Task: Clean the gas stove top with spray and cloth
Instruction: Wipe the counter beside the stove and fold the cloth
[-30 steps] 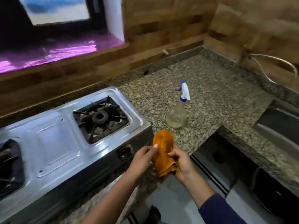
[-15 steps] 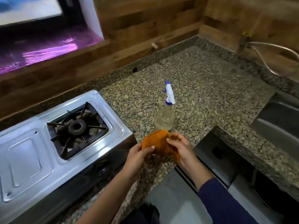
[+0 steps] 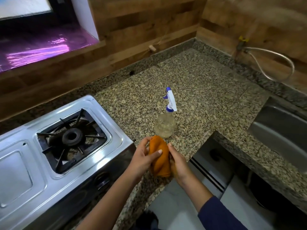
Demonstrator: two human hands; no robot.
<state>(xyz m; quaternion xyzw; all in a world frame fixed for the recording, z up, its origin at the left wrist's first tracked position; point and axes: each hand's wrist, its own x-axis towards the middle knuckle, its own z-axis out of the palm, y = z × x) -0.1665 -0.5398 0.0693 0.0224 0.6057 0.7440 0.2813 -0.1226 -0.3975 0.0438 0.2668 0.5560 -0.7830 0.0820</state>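
- The cloth point(image 3: 160, 156) is orange and soft, bunched into a long twisted roll (its lower end hangs past the palms). It is held between both hands over the front edge of the bench point(image 3: 199, 100).
- The left hand point(image 3: 142, 161) grips the cloth from the left, with the thumb laid across the front of the fabric and the fingers curled behind it.
- The right hand point(image 3: 178, 165) clasps the cloth's other side, fingers wrapped round the back. A dark blue sleeve point(image 3: 217, 213) covers that forearm.
- The spray bottle point(image 3: 165, 123) stands upright on the bench just beyond the hands. It has a clear, rounded plastic body with pale liquid inside, and a white trigger head with a blue collar and nozzle tip.
- The gas stove point(image 3: 20, 171) sits to the left of the left hand. Its top is shiny stainless steel with pressed rectangular panels.
- A square well in the stove top holds a black spoked pan support around a ring burner point(image 3: 72, 137).
- A dark knob point(image 3: 102, 180) is on the stove's front face, below the left wrist.
- The bench is polished granite, speckled tan and black.
- Farther right of the right hand is a steel sink point(image 3: 282, 130).
- Beyond the sink, a pale hose point(image 3: 282, 60) loops against the wood-plank wall.
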